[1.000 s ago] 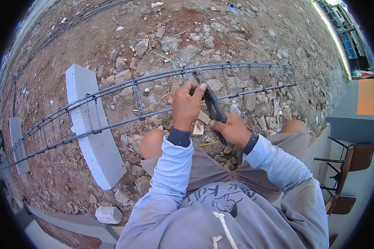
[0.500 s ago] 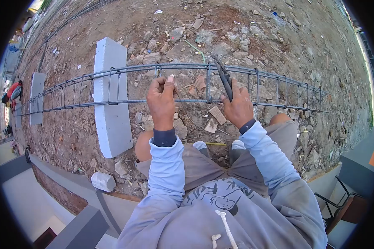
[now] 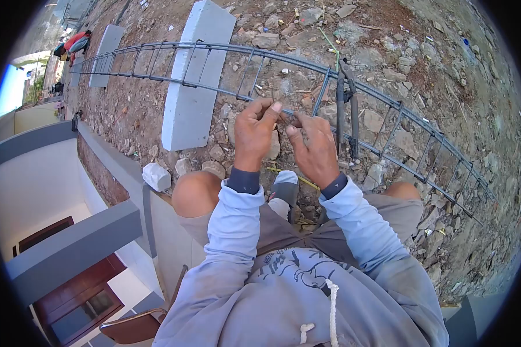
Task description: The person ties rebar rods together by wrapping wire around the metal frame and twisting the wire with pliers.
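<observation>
My left hand [image 3: 255, 136] is closed in a pinch on a thin tie wire [image 3: 285, 117], in front of a long rebar cage [image 3: 307, 65]. Close beside it, my right hand [image 3: 314, 149] also pinches the wire, fingertips nearly meeting the left ones. The fingers partly hide the wire. Just right of my right hand, a pair of pincers [image 3: 340, 113] with dark handles leans across the cage bars, held by neither hand. The cage has long parallel bars joined by rectangular stirrups.
A pale block [image 3: 200, 75] supports the cage on the left, with another block [image 3: 106, 55] farther off. Rubble and stones cover the soil. A white lump [image 3: 156, 177] lies by the low wall [image 3: 113, 165]. A person in red [image 3: 78, 43] is at the far left.
My right hand has let go of the pincers, now resting on the cage, and has come over to the wire at my left hand. The view has turned, tilting the cage down rightward.
</observation>
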The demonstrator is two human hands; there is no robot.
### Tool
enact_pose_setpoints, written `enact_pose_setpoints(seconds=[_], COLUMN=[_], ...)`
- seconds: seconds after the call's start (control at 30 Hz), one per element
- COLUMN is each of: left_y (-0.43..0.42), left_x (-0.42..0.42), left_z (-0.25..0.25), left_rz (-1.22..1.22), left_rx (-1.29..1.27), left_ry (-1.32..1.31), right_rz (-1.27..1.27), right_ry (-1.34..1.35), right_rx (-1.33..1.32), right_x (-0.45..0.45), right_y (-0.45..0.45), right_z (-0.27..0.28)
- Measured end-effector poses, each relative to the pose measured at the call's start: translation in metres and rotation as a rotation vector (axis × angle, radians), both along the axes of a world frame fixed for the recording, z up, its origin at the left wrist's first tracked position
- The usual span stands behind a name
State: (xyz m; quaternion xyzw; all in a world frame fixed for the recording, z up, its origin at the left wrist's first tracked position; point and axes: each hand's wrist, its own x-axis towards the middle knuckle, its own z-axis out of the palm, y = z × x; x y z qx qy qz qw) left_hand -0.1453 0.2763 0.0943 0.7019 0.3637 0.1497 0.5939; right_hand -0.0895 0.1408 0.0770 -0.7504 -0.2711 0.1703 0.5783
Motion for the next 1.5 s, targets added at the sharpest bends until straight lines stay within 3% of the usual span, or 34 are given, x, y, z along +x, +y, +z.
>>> enact_pose_setpoints(seconds=[0.07,0.2,0.3,0.33,0.6,0.7,0.8,0.9,1.0,1.1,1.13,1.23,1.37,1.47,1.5], left_y=[-0.001,0.003,-0.004,-0.002,-0.003,0.007,0.033,0.057,0.066,0.099,0.107,0.126,0.144,0.156,0.158], left_x=[-0.004,-0.007,-0.003,-0.004,0.018,0.013,-0.001,-0.021,-0.031,-0.035,-0.030,-0.021,-0.004,-0.009,-0.007], left_z=[0.024,0.044,0.067,0.070,0.133,0.131,0.097,0.056,0.043,0.045,0.049,0.042,0.025,-0.002,-0.005], left_rz=[0.045,0.041,0.050,0.035,0.044,0.076,0.076,0.012,-0.427,-0.564,-0.582,-0.654,-0.822,-0.756,-0.753], left_rx=[-0.060,-0.007,-0.015,0.010,0.138,-0.086,-0.305,-0.317,0.726,0.524,0.632,1.038,1.056,0.777,0.789], left_ry=[-0.029,-0.035,-0.052,-0.031,0.040,-0.148,-0.224,0.119,0.894,0.830,0.847,0.419,0.256,0.254,0.214], right_rz=[-0.045,-0.034,0.138,0.082,0.093,0.080,0.061,-0.025,-0.070,-0.118,-0.155,-0.230,-0.286,-0.292,-0.290], right_ry=[-0.143,-0.054,0.578,0.436,0.423,0.482,0.515,0.551,0.880,1.151,1.222,1.339,1.343,1.298,1.275], right_rx=[0.008,0.210,0.226,0.307,0.513,0.533,0.496,0.369,0.230,0.226,0.264,0.381,0.615,0.726,0.740], right_x=[-0.004,-0.002,0.009,0.009,0.012,0.010,-0.002,-0.037,-0.074,-0.093,-0.091,-0.082,-0.078,-0.073,-0.070], right_y=[0.011,0.024,0.020,0.025,0.029,0.034,0.044,0.061,0.069,0.079,0.080,0.088,0.122,0.144,0.149], right_z=[-0.002,0.023,0.033,0.027,0.056,0.067,0.054,-0.006,-0.048,-0.075,-0.077,-0.075,-0.103,-0.102,-0.101])
